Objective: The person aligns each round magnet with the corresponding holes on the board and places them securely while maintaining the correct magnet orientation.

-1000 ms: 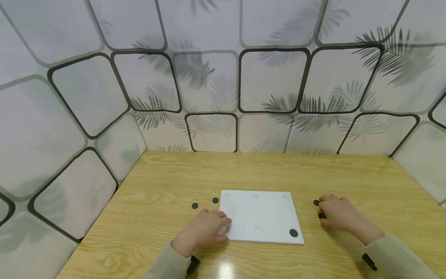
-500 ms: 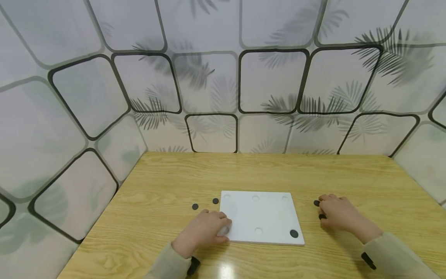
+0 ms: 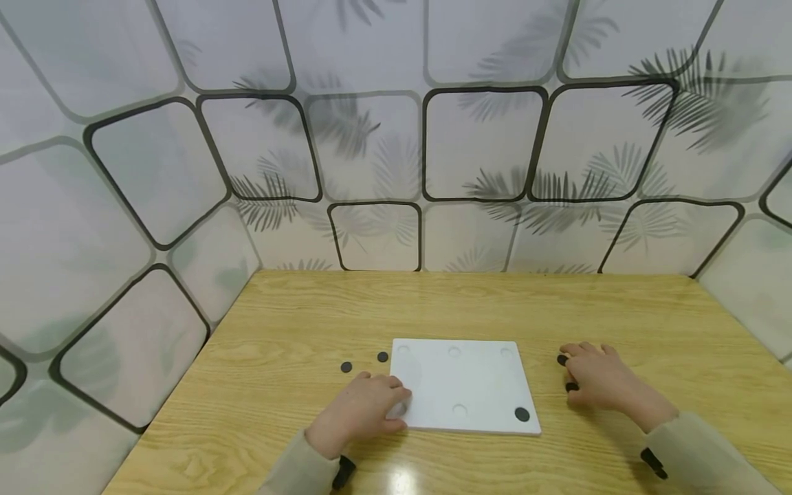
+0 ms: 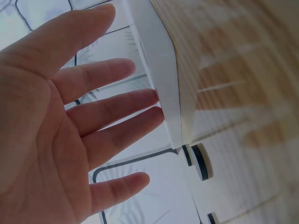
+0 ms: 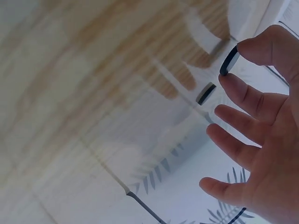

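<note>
Through my feeds I list the following. One desk (image 3: 297, 309), light wood grain. One white board (image 3: 458, 381), rectangular, lying flat at the middle of the desk's near part; shallow round recesses in its face, three along the far edge, one mid-way along the near edge, one beside the left hand and partly hidden by it. One black disc (image 3: 522, 414), set at the board's near right corner. Two further discs, left of the board: one just beside its far left corner (image 3: 383, 357), the other farther out (image 3: 346, 367). One left hand (image 3: 361, 407), at the board's left edge, fingers straight and spread wide, the thumb well apart; I see fingertips touching the board. One right hand (image 3: 600, 378), well to the right of the board, its thumb and index finger pinching a disc (image 5: 229, 60) by its rim, the other fingers loosely extended; I cannot tell whether that disc is clear of the desk. One more disc (image 5: 206, 94), lying on the desk near the pinched one, just beyond it. Two pale sleeves (image 3: 705, 447), a dark band (image 3: 654, 463) under each. One backdrop (image 3: 371, 144), pale, printed with rounded dark outlines and grey palm leaves.
</note>
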A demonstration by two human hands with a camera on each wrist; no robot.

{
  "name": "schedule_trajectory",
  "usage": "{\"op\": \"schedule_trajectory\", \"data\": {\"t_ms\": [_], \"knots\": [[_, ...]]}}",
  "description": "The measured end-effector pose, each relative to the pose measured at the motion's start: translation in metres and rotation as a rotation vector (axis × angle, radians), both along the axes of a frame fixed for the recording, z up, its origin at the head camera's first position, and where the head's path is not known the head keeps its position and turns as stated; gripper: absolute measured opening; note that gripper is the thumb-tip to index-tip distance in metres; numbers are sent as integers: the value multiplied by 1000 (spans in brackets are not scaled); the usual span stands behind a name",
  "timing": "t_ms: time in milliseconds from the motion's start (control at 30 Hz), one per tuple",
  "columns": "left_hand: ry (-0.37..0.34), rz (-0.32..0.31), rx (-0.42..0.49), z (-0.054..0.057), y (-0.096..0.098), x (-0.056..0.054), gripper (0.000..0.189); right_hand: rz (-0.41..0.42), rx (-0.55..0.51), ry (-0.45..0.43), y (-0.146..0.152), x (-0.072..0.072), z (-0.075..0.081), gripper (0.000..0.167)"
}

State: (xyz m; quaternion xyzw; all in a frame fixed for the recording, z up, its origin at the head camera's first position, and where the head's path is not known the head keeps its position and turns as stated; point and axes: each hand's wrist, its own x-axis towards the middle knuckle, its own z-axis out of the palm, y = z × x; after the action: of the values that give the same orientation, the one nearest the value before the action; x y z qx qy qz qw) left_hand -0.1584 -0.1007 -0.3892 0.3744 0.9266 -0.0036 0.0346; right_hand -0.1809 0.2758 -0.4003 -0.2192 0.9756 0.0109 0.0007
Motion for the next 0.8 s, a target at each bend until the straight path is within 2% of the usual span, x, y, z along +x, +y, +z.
{"op": "schedule_trajectory", "data": {"t_ms": [267,600,800], "knots": [[5,-2,9,-1,0,0,39,25,-17,85,-2,1,7,27],[-13,1,-5,0,0,-1,40,63,-43,127,-12,-2,9,27],[-6,-5,-10,0,1,-1,39,78,-64,122,-20,-5,10,27]]}}
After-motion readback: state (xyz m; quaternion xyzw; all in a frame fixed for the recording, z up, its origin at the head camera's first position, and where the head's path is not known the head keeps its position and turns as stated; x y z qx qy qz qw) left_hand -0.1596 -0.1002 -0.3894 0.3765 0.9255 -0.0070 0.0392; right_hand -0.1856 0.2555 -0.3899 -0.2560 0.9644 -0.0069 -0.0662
